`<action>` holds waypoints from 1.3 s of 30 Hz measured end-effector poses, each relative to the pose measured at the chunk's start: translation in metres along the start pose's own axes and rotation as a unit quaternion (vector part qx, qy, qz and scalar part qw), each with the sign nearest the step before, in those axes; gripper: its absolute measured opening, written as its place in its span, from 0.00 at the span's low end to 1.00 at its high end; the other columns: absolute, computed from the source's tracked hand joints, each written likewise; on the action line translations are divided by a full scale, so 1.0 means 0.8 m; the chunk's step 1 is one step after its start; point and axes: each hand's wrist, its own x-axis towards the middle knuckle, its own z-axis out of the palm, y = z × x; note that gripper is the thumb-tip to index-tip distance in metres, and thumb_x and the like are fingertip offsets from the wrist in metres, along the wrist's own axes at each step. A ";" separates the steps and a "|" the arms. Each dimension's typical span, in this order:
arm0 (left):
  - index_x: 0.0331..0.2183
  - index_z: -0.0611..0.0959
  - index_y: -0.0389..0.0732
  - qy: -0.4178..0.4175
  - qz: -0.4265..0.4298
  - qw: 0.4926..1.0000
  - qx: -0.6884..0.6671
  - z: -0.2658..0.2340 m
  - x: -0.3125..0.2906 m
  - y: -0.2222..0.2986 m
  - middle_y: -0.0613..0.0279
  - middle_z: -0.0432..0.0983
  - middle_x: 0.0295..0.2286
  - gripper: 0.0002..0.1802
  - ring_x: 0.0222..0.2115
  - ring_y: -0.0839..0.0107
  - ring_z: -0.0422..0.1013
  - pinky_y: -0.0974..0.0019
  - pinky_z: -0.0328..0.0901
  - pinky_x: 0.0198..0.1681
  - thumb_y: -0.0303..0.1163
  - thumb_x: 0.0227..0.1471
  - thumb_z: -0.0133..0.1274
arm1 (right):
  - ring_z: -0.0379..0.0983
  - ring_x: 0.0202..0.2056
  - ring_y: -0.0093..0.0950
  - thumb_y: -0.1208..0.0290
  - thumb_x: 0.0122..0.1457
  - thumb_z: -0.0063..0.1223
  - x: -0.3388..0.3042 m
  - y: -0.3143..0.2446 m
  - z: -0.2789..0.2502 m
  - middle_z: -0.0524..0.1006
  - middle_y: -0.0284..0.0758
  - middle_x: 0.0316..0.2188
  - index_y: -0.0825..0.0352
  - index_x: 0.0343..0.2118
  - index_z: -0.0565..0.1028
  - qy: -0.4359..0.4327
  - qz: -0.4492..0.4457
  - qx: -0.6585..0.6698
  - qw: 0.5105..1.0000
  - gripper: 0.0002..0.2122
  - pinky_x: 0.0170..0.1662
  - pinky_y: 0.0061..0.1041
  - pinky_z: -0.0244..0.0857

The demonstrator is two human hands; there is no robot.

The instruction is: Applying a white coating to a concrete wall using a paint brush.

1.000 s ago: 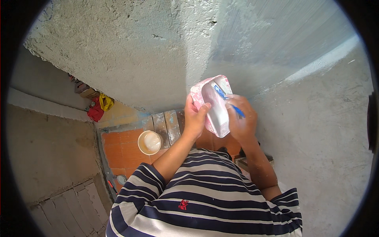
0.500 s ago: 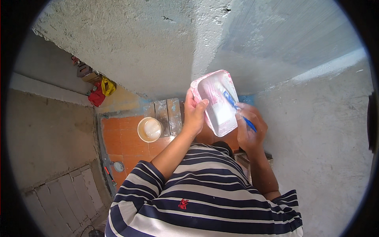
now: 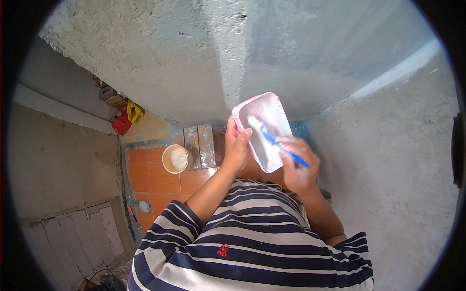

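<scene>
Paintbrush (image 3: 268, 135), bristles toward ten o'clock over the tray (image 3: 267, 156), sits pinched in the right hand's (image 3: 301, 167) fingers; the left hand's (image 3: 236, 149) fingers clasp the tray's nine-o'clock side. Bristle-loading seems underway, calling for a steady tray.

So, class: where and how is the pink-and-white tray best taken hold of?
Probably hold the tray by its long left wall, coming from the left, as the left hand does: thumb over the rim, fingers outside. The raised wall should give something to pinch, and the right hand brings the blue brush in from the opposite side.
</scene>
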 end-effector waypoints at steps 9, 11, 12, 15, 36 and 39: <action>0.57 0.63 0.40 -0.015 0.026 0.996 0.079 0.068 -0.036 -0.066 0.59 0.66 0.51 0.36 0.52 0.69 0.65 0.62 0.61 0.57 0.36 0.49 0.57 | 0.77 0.40 0.44 0.80 0.53 0.58 -0.018 0.029 -0.057 0.77 0.43 0.39 0.68 0.38 0.76 0.044 -0.017 -0.120 0.992 0.09 0.41 0.35 0.72; 0.57 0.63 0.40 -0.014 0.041 0.995 0.091 0.076 -0.043 -0.075 0.59 0.66 0.51 0.36 0.52 0.69 0.65 0.62 0.60 0.58 0.36 0.49 0.57 | 0.78 0.40 0.43 0.80 0.54 0.58 -0.036 0.030 -0.067 0.78 0.43 0.39 0.69 0.38 0.76 0.035 -0.017 -0.113 0.993 0.09 0.42 0.35 0.72; 0.57 0.63 0.40 -0.017 0.056 0.993 0.101 0.081 -0.045 -0.080 0.59 0.66 0.51 0.36 0.53 0.69 0.64 0.62 0.60 0.58 0.36 0.49 0.57 | 0.78 0.40 0.43 0.80 0.54 0.58 -0.041 0.032 -0.075 0.78 0.43 0.39 0.69 0.38 0.76 0.034 -0.015 -0.109 0.993 0.09 0.42 0.35 0.72; 0.57 0.63 0.37 0.023 0.024 0.998 0.044 0.088 -0.055 -0.092 0.58 0.67 0.50 0.34 0.51 0.71 0.65 0.65 0.59 0.57 0.30 0.50 0.55 | 0.80 0.39 0.42 0.80 0.55 0.58 -0.056 0.035 -0.105 0.81 0.43 0.36 0.69 0.38 0.76 0.022 0.083 0.022 0.996 0.07 0.43 0.32 0.72; 0.57 0.65 0.37 0.025 0.010 0.999 0.035 0.064 -0.070 -0.090 0.61 0.69 0.48 0.31 0.49 0.72 0.67 0.66 0.61 0.55 0.32 0.52 0.53 | 0.80 0.35 0.35 0.81 0.55 0.59 -0.051 0.042 -0.093 0.81 0.43 0.34 0.71 0.36 0.76 0.020 0.047 -0.025 0.998 0.07 0.39 0.28 0.72; 0.57 0.65 0.38 0.033 -0.002 0.999 0.024 0.035 -0.058 -0.063 0.61 0.69 0.49 0.30 0.49 0.73 0.66 0.66 0.61 0.55 0.31 0.53 0.51 | 0.81 0.32 0.37 0.76 0.55 0.60 -0.048 0.028 -0.070 0.81 0.42 0.31 0.68 0.35 0.78 -0.034 0.158 0.064 0.985 0.06 0.36 0.28 0.71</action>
